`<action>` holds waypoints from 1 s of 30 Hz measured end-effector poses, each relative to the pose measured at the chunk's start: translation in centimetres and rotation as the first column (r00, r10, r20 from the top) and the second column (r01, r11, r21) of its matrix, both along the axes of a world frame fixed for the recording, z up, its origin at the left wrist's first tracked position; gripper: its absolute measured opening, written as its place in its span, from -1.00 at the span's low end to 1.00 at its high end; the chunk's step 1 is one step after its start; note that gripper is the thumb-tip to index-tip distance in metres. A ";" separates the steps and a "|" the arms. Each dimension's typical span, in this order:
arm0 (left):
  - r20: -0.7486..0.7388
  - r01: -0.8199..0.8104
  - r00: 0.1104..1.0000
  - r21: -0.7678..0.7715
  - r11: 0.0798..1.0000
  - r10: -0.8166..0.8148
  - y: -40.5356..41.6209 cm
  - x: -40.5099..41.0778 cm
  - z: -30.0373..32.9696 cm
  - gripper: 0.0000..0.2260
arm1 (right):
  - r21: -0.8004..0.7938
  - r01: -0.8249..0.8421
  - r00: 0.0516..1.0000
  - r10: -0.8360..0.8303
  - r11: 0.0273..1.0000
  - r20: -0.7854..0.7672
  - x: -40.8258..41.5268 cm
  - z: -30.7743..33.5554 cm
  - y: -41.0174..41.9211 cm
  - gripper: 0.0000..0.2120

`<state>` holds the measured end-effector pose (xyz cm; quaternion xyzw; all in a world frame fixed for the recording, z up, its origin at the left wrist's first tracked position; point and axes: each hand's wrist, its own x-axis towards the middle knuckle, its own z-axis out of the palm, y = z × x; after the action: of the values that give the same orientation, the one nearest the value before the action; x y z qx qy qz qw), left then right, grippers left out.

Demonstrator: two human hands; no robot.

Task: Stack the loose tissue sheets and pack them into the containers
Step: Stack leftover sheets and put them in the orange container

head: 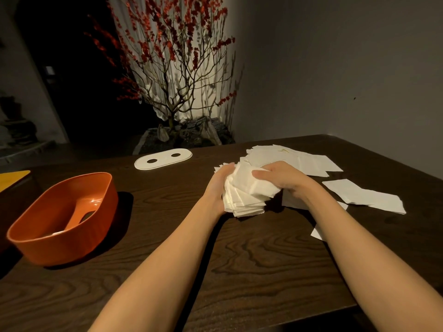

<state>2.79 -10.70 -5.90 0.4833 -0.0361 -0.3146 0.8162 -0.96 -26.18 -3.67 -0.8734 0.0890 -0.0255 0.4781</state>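
head view | looks forward and down, close over the table (single view)

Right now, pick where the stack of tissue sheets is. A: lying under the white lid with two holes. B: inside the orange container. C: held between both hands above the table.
C: the left hand and right hand grip the stack of tissue sheets between them, to the right of the orange container.

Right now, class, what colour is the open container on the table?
Orange container, seen best in the head view.
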 end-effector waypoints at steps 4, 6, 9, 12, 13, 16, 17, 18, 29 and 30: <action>-0.074 -0.013 0.997 -0.110 0.994 0.005 -0.4 0.1 0.0 -0.50 | 0.372 0.164 0.986 -0.161 0.914 -0.040 0.4 -0.8 0.7 -0.62; -0.072 0.008 0.997 -0.135 0.991 -0.018 -0.5 -0.1 0.1 -0.43 | 0.336 0.134 0.991 -0.132 0.932 -0.029 0.3 -0.8 1.2 -0.67; -0.054 -0.045 0.998 -0.114 0.992 0.039 -0.6 -0.4 -0.1 -0.59 | 0.076 0.040 0.997 -0.045 0.996 0.065 -0.1 -0.7 2.0 -0.82; -0.074 -0.156 0.986 -0.095 0.983 0.149 -0.6 0.2 -0.8 -0.65 | -0.032 0.071 0.990 -0.066 0.997 0.128 -0.1 -1.0 2.4 -0.75; -0.091 -0.180 0.981 -0.113 0.977 0.170 -0.7 0.4 -0.9 -0.65 | -0.020 0.077 0.988 -0.073 0.997 0.135 -0.3 -1.0 2.4 -0.72; -0.169 -0.237 0.965 -0.220 0.946 0.202 -0.7 1.0 -1.3 -0.62 | 0.278 -0.007 1.000 0.003 0.960 0.016 -1.1 -0.7 2.3 -0.71; -0.170 -0.250 0.962 -0.238 0.938 0.214 -0.6 1.2 -1.5 -0.58 | 0.424 -0.033 0.999 0.047 0.905 -0.022 -1.3 -0.7 2.1 -0.76; -0.155 -0.254 0.963 -0.243 0.936 0.221 -0.6 1.2 -1.6 -0.53 | 0.532 -0.045 0.996 0.079 0.846 -0.040 -1.6 -0.7 2.2 -0.81; 0.693 -0.338 0.717 0.252 0.907 0.075 3.8 0.3 -1.9 -0.72 | 0.430 -0.012 0.971 -0.092 0.903 0.220 -1.5 -1.9 1.5 -0.50; 0.724 -0.365 0.686 0.265 0.893 0.065 3.9 0.0 -1.8 -0.68 | 0.409 -0.031 0.971 -0.069 0.912 0.228 -1.6 -2.0 1.8 -0.51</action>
<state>2.74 -6.84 -7.68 0.7183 -0.2201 -0.0090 0.6599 -2.53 -24.40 -5.65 -0.7436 0.0432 -0.1154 0.6572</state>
